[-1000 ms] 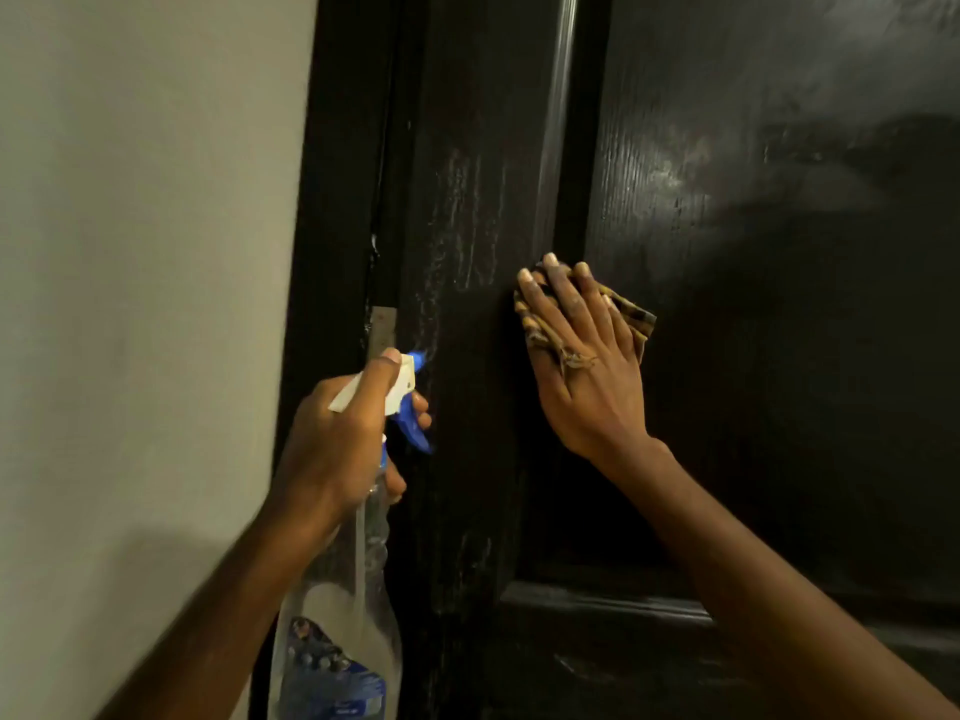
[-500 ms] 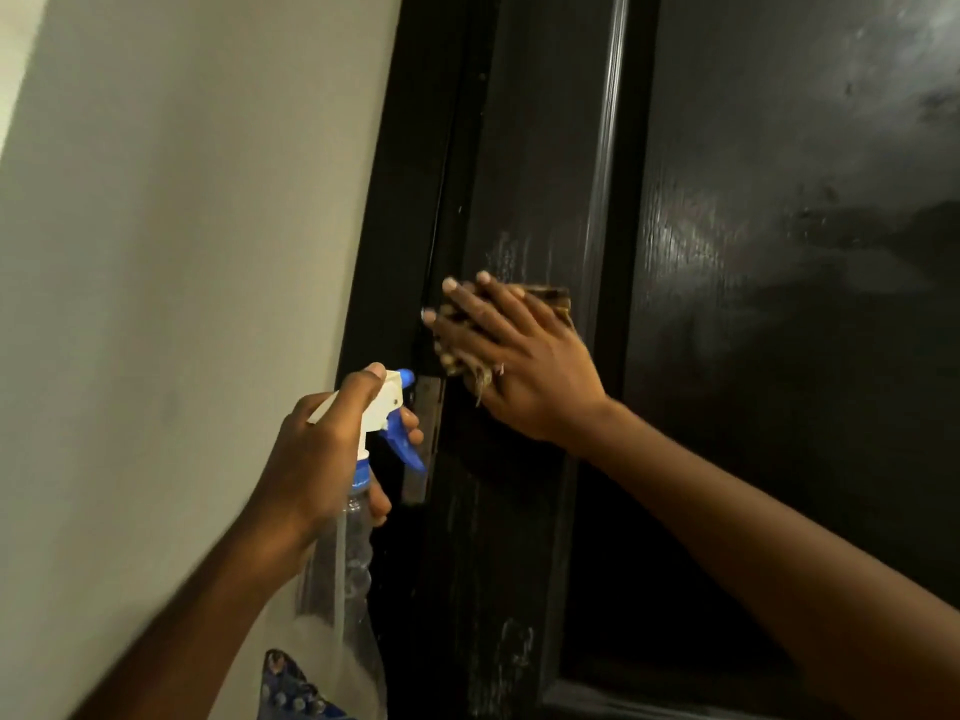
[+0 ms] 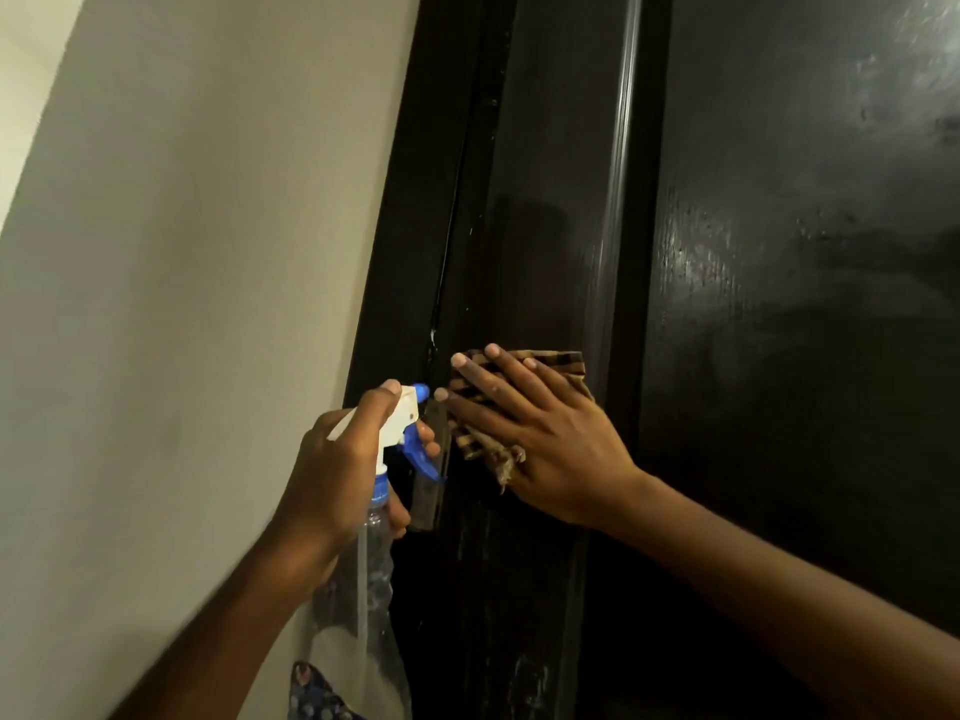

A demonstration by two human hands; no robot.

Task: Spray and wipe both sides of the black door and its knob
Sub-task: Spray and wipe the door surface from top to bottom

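Right hand (image 3: 550,444), pressed flat, has slid the striped cloth (image 3: 563,363) to the black door (image 3: 779,356)'s left edge, clearing streaks; left hand (image 3: 332,475) grips the spray bottle (image 3: 400,418).

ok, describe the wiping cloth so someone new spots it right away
Start at the black door filling the right of the view, then go to its left edge beside the frame. There the right hand presses flat on the cloth: a crumpled brown-and-tan striped rag, unlike the white-and-blue spray bottle beside it.
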